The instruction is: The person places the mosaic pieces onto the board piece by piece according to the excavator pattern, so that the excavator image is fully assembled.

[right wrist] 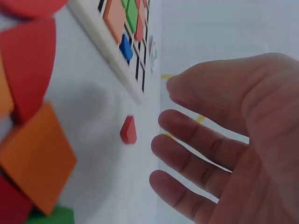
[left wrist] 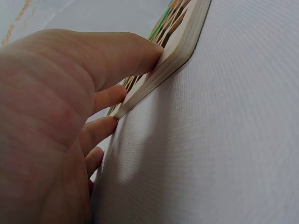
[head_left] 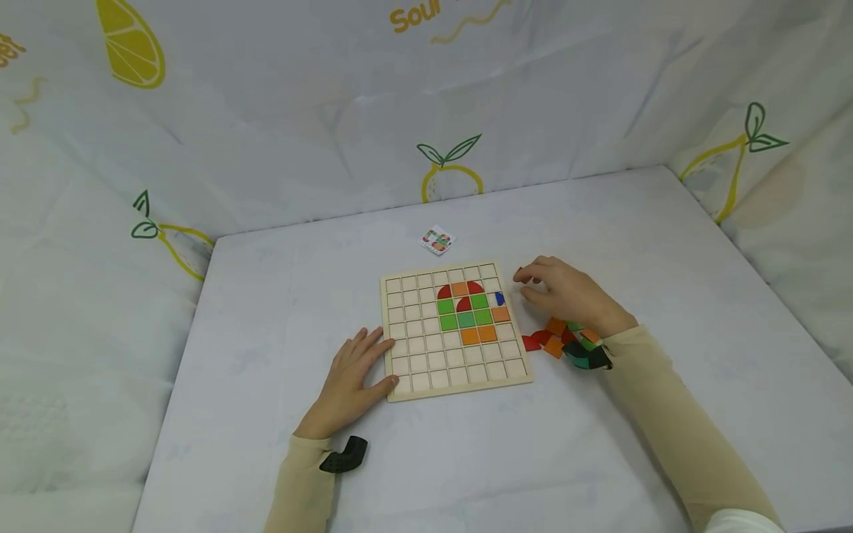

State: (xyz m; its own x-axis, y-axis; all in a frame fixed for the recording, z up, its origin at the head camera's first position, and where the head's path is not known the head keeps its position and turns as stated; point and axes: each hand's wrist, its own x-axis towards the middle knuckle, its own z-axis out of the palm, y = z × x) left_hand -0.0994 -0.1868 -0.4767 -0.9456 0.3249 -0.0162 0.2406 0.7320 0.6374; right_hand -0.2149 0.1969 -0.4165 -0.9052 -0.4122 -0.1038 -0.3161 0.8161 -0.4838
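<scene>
A wooden grid board (head_left: 426, 363) lies on the table, with coloured tiles set in its upper right part. My left hand (head_left: 349, 385) rests at the board's left edge, fingers extended; in the left wrist view the thumb (left wrist: 135, 53) touches the rim. Just beyond the board's right edge my right hand (head_left: 566, 289) hovers, fingers loosely bent and nothing between them. Below those fingers a small red piece (right wrist: 128, 130) lies on the table. A small blue piece (head_left: 500, 298) sits in a right-column cell, above an orange square (head_left: 500, 314).
A pile of loose red, orange and green tiles (head_left: 554, 346) lies right of the board, partly under the right forearm. Behind the board is a small pattern card (head_left: 437, 240). White cloth with lemon prints (head_left: 453, 178) hangs around the table's back and sides.
</scene>
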